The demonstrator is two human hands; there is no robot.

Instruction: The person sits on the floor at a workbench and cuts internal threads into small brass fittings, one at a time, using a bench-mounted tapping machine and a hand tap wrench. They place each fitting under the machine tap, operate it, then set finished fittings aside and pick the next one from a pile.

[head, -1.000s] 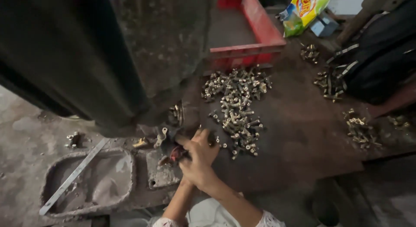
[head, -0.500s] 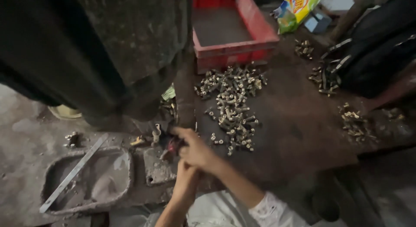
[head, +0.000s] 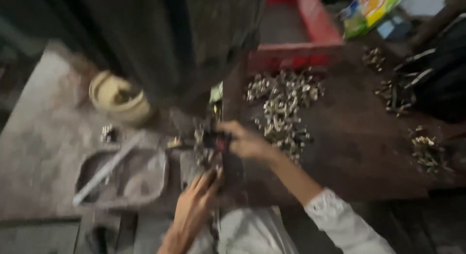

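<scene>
Hands meet at centre frame, just below the big dark machine body [head: 184, 45] that fills the upper left. Your right hand [head: 247, 143] comes in from the lower right w/ a white sleeve [head: 340, 220]; its fingers pinch a small dark part w/ a red patch [head: 217, 140], grip closed on it, held right at the machine's foot. Your left hand [head: 194, 208] comes up from the bottom edge, fingertips touching the cluttered metal bits beside that part; blur is too heavy to tell if that grip is closed on anything.

Progress, judged from the layout: a big heap of small brass-coloured metal fittings [head: 284, 106] lies loose on the dark brown bench [head: 354, 152] just right of your right hand, so lots looks left to handle. Smaller heaps of similar fittings [head: 427, 152] sit near the right edge, maybe sorted, can't tell. The red plastic crate [head: 310, 45] at top centre shows a bare floor.

Also in view: a grey shallow metal tray w/ a light strip across it [head: 121, 176] at lower left, and a cream round bowl [head: 119, 96] above it.
</scene>
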